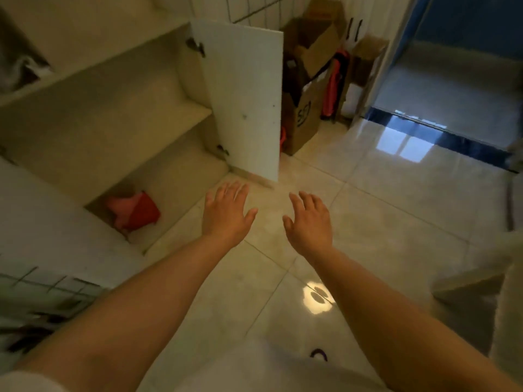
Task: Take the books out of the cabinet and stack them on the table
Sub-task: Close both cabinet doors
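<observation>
Here, left hand (226, 212) and right hand (308, 222) both spread, holding nothing, above the tiled floor (368, 222), cabinet (113, 108) door (243, 103) open, red item (135, 212) on bottom shelf.

Warm, dim indoor light; a lamp glares off the glossy floor (317, 302); edges look smeared, perhaps from motion, and bowed.

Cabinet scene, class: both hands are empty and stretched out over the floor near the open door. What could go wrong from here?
1. The open cabinet door juts into the room just beyond the left hand; an arm or body could knock it while reaching in.
2. The glossy tiled floor may be slippery underfoot.
3. Only a blurred red item shows on the bottom shelf; it may not be a book, so the right hand or left could grab the wrong thing.
</observation>
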